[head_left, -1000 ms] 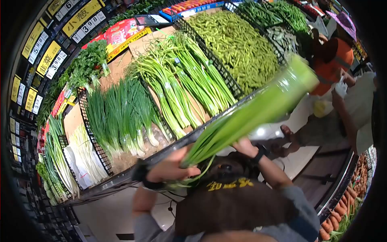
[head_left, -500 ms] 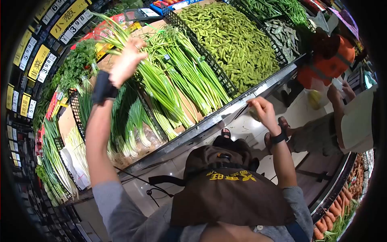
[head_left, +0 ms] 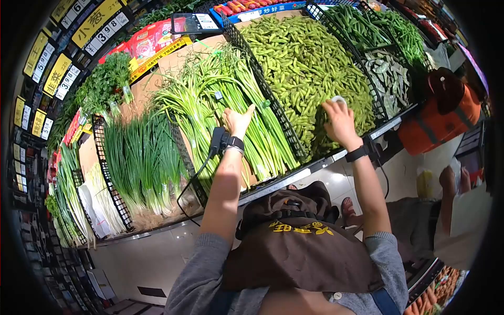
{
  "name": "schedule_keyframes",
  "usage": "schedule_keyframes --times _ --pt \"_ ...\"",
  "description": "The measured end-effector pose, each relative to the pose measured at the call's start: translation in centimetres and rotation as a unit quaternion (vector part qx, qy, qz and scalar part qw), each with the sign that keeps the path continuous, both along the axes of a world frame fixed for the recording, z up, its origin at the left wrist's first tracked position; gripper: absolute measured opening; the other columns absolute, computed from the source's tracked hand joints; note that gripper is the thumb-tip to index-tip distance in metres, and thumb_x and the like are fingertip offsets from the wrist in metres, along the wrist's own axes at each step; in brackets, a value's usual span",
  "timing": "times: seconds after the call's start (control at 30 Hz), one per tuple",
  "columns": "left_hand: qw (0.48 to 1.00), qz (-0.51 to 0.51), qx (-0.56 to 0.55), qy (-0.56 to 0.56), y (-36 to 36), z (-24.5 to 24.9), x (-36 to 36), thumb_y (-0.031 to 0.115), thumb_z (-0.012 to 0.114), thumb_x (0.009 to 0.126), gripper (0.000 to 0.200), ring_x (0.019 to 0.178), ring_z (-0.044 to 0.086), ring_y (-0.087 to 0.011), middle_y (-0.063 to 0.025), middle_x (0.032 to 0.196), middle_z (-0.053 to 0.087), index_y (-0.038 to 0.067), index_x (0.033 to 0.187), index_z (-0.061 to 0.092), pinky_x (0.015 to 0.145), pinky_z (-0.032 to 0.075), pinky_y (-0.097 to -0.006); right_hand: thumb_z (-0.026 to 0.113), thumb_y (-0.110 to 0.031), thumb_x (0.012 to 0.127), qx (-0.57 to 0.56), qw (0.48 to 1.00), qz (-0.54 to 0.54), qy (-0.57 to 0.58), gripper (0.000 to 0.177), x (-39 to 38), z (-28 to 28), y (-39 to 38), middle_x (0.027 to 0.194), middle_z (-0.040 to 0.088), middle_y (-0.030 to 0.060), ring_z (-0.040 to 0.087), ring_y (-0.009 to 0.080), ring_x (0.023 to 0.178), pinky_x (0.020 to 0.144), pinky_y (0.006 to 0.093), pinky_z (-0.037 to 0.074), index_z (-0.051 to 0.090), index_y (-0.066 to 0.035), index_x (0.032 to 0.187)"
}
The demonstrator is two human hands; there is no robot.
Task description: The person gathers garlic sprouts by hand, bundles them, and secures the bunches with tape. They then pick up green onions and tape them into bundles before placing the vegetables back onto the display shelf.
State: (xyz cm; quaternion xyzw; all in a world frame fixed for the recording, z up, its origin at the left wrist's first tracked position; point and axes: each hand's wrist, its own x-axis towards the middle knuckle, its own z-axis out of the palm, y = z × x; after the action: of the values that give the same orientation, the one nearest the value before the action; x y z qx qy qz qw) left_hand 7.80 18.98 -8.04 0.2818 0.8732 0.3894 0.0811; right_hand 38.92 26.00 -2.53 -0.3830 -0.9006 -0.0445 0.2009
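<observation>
My left hand (head_left: 239,119) is open, thumb and fingers apart, over long garlic scapes (head_left: 273,149) lying in a black-sided bay. A looser bunch of scapes (head_left: 197,131) lies just left of that hand, its thin tips curling at the back. My right hand (head_left: 340,125) is over the front of a heap of green edamame pods (head_left: 304,63). Its fingers are bent round a small white ring-like roll (head_left: 339,99), which shows at the fingertips. A black device with a cable is strapped to my left wrist, and a black band circles the right.
Green onions (head_left: 144,157) fill the bay to the left. A black crate wall (head_left: 273,100) separates scapes and edamame. The metal display edge (head_left: 315,167) runs in front of me. At the right are an orange bag (head_left: 440,123) and another person's hand (head_left: 449,181).
My left hand has let go of the scapes' raised tips and moved right and down; that bunch now lies flat. My right hand has moved from the display's front edge to over the edamame.
</observation>
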Motion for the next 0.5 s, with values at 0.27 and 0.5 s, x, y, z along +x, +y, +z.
schedule_keyframes --times 0.27,0.5 --pt "0.981 -0.036 -0.19 -0.019 1.4 1.6 -2.2 0.041 0.075 0.056 0.055 0.081 0.064 -0.034 -0.0248 0.083 0.064 -0.008 0.076 0.063 0.072 0.05 -0.0371 0.07 -0.017 0.069 -0.019 0.994 0.079 0.072 0.051 -4.1 3.7 -1.4 0.121 0.044 0.0127 0.04 0.0305 0.11 0.088 0.0433 0.031 0.05 -0.011 0.116" --pt "0.901 -0.147 0.19 -0.363 -2.8 0.3 -7.6 0.009 0.061 0.068 0.013 0.064 0.054 -0.0171 -0.0048 0.067 0.057 -0.001 0.076 0.061 0.059 0.043 -0.029 0.064 -0.013 0.075 -0.12 0.956 0.183 0.194 0.033 -5.0 6.0 -2.1 0.115 0.048 0.0116 0.041 0.0318 0.107 0.09 0.042 0.034 0.057 -0.008 0.107"
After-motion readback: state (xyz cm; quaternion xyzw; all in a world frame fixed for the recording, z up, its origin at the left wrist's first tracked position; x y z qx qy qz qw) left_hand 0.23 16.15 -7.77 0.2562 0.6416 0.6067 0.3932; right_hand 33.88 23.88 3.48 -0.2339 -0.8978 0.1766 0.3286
